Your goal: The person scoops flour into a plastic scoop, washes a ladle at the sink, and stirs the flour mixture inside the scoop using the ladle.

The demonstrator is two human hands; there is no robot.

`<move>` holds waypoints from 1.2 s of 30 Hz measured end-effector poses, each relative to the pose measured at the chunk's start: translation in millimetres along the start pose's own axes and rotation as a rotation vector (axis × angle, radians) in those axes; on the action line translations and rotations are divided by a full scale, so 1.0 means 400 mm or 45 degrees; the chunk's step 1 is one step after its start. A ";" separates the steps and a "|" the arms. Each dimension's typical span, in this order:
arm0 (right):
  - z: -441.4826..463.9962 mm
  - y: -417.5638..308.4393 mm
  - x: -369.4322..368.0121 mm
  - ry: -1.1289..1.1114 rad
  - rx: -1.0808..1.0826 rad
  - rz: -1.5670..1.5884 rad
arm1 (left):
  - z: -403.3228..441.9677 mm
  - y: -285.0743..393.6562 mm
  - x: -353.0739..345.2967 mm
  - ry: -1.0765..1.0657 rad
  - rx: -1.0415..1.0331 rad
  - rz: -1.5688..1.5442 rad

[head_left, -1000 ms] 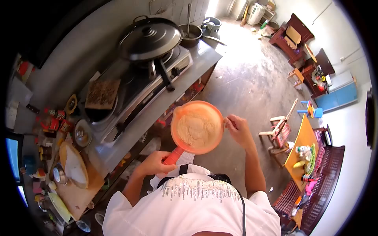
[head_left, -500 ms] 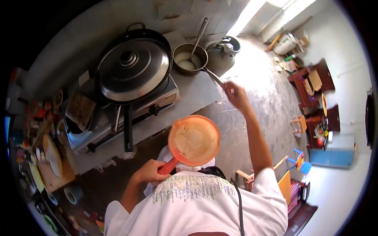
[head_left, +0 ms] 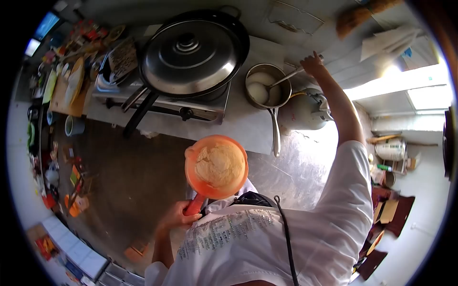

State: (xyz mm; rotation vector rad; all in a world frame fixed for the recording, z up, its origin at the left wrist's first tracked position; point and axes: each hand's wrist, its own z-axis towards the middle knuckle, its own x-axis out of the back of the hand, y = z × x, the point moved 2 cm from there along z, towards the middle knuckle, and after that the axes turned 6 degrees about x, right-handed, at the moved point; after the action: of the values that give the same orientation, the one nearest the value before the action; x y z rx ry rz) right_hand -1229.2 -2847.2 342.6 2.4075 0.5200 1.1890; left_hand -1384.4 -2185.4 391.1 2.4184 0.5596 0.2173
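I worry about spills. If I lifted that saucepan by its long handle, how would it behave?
The saucepan should feel stiff, since it looks like metal. The pale liquid inside would probably slosh if jerked. The ladle, leaning over the rim, may swing or slide if it tilts.

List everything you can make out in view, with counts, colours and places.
Bowl: one, orange, above the lap
Powder: one heap, pale, in the bowl
Wok: one, black, on the stove
Lid: one, silver, on the wok
Stove: one, silver, on the counter
Pot: one, steel, right of the stove
Ladle: one, silver, in the pot
Cylinder: one, grey, beside the counter
Clutter: uncountable, mixed, far left
Left hand: one, on the bowl's handle
Right hand: one, at the ladle's handle
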 end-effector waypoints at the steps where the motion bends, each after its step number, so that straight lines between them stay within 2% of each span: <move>1: 0.001 0.017 -0.009 -0.034 0.093 -0.003 | -0.007 0.003 -0.020 0.025 0.019 -0.093; 3: 0.004 0.061 -0.018 -0.298 0.368 0.192 | -0.016 -0.007 -0.054 0.072 0.016 -0.198; 5: -0.223 0.005 0.177 -0.506 0.122 0.779 | -0.012 -0.019 -0.072 0.115 -0.009 -0.290; 7: -0.337 -0.028 0.211 -0.373 -0.010 0.856 | -0.012 -0.043 -0.082 0.182 -0.029 -0.305; 8: -0.341 -0.024 0.137 -0.017 0.191 0.503 | -0.007 -0.056 -0.084 0.181 -0.042 -0.308; 9: -0.382 -0.037 0.085 0.325 0.201 0.530 | -0.006 -0.074 -0.087 0.205 -0.052 -0.344; 11: -0.524 -0.123 0.155 0.300 -0.080 0.687 | -0.010 -0.096 -0.081 0.226 -0.076 -0.373; 13: -0.580 -0.181 0.106 0.293 -0.225 0.709 | -0.021 -0.115 -0.069 0.274 -0.063 -0.476; 14: -0.594 -0.208 0.043 0.449 -0.237 0.814 | -0.026 -0.118 -0.060 0.269 -0.070 -0.474; 15: -0.630 -0.245 0.041 0.434 -0.312 0.920 | -0.037 -0.118 -0.049 0.261 -0.078 -0.513; 17: -0.657 -0.310 -0.036 0.600 -0.384 1.165 | -0.050 -0.143 -0.034 0.242 -0.093 -0.551; 20: -0.706 -0.397 -0.046 0.545 -0.533 1.455 | -0.062 -0.195 -0.002 0.260 -0.139 -0.520; 21: -0.724 -0.422 -0.033 0.627 -0.564 1.463 | -0.071 -0.206 0.009 0.274 -0.146 -0.517; 24: -0.760 -0.475 -0.002 0.554 -0.632 1.567 | -0.104 -0.260 0.028 0.310 -0.172 -0.521; 26: -0.751 -0.508 -0.037 0.477 -0.712 2.010 | -0.126 -0.297 0.037 0.341 -0.191 -0.541; 27: -0.733 -0.533 -0.057 0.478 -0.697 2.007 | -0.140 -0.317 0.042 0.340 -0.183 -0.542; 29: -0.710 -0.577 -0.076 0.788 -0.741 1.496 | -0.170 -0.363 0.051 0.351 -0.174 -0.552; 31: -0.690 -0.595 -0.117 0.763 -0.717 1.377 | -0.195 -0.411 0.067 0.426 -0.167 -0.503; 33: -0.666 -0.613 -0.167 0.603 -0.880 1.912 | -0.228 -0.446 0.077 0.471 -0.153 -0.559; 34: -0.690 -0.631 -0.106 0.504 -0.874 2.375 | -0.248 -0.467 0.080 0.485 -0.135 -0.583; 36: -0.673 -0.657 -0.074 0.513 -0.906 2.290 | -0.276 -0.511 0.096 0.521 -0.115 -0.574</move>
State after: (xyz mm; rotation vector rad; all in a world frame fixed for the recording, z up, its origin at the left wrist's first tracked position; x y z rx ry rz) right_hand -1502.8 -2587.7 339.7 1.5021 -2.0116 1.8382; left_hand -1451.0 -1963.2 351.0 2.0978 1.2282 0.5324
